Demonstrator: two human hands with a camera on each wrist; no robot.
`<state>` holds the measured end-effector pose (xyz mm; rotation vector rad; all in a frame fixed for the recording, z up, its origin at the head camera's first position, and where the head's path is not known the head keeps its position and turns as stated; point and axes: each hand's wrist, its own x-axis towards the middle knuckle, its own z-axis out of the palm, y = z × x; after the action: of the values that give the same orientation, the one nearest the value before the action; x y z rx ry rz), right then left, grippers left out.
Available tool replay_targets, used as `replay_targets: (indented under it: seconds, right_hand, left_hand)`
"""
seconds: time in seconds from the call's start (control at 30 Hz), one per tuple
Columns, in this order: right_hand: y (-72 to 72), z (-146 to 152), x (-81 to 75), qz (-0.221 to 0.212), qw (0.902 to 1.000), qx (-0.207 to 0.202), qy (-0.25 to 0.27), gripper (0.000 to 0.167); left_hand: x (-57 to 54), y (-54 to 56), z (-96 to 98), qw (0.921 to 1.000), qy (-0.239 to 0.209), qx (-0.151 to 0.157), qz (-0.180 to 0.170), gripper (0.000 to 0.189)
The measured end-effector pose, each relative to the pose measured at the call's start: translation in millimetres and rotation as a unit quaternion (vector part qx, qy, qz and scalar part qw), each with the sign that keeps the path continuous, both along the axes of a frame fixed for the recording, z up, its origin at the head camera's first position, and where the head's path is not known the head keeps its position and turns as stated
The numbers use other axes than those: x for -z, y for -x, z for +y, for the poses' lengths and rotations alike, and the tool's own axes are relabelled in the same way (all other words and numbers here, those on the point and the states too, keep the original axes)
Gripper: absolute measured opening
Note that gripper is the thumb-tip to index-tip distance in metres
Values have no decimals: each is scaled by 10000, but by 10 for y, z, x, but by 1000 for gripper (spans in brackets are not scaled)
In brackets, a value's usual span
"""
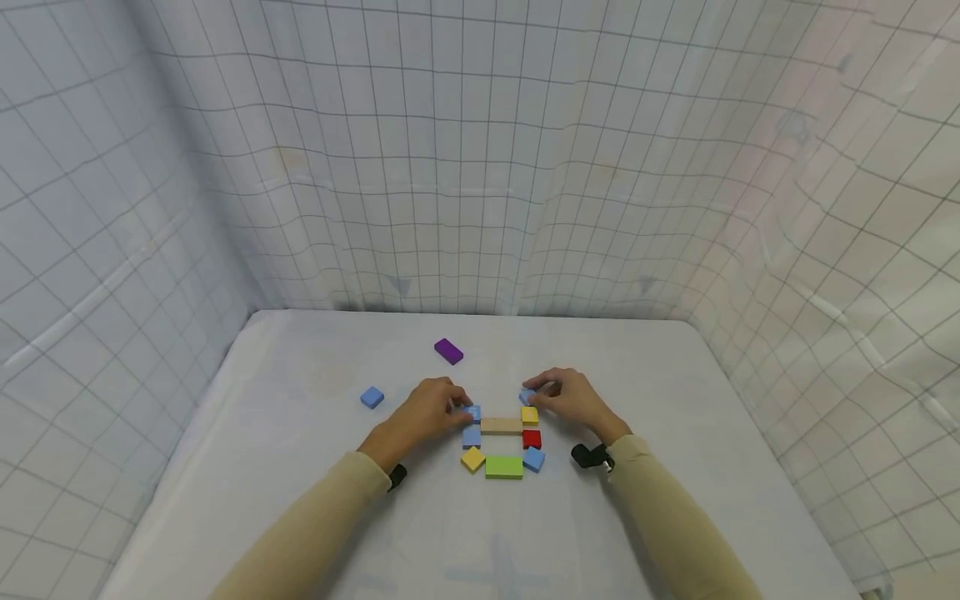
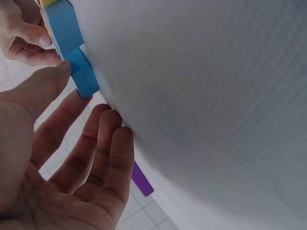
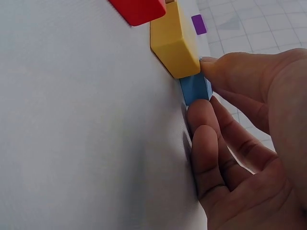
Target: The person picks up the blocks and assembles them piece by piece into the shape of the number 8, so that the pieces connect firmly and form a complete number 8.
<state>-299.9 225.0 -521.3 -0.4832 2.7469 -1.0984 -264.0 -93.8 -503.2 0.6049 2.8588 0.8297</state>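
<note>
Between thumb and fingers my left hand (image 1: 431, 414) pinches a blue block (image 2: 84, 74) at the upper left of a ring of blocks. Another blue block (image 1: 471, 437) lies just below it. My right hand (image 1: 572, 397) pinches a blue block (image 3: 195, 89) on the opposite side, behind a yellow block (image 1: 529, 416). Below that yellow one is a red block (image 1: 532, 439). A tan plank-shaped block (image 1: 501, 427) spans the two sides. Along the near side lie a tilted yellow block (image 1: 473, 459), a lime green block (image 1: 504, 467) and a tilted blue block (image 1: 533, 459).
A purple block (image 1: 448, 351) lies apart toward the back of the white table (image 1: 600, 542). One loose blue block (image 1: 372, 397) sits left of my left hand. Grid-patterned white curtains (image 1: 480, 167) enclose the table at the back and both sides.
</note>
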Motion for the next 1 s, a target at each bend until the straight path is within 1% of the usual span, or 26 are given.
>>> replay_targets:
  seconds: [0.33, 0.57, 0.87, 1.0]
  right_hand:
    - [-5, -14, 2, -38, 10000, -67, -18, 25]
    - [7, -15, 10, -49, 9999, -104, 10, 25]
    - [-9, -30, -16, -6, 9999, -115, -14, 24]
    - [-22, -40, -39, -3, 9999, -128, -21, 24]
  left_hand:
    - [24, -5, 3, 10000, -19, 9, 39, 20]
    - [12, -14, 0, 9999, -11, 21, 98, 20]
    - [-14, -27, -1, 10000, -50, -30, -3, 21]
    - [-3, -11, -6, 10000, -46, -18, 6, 22]
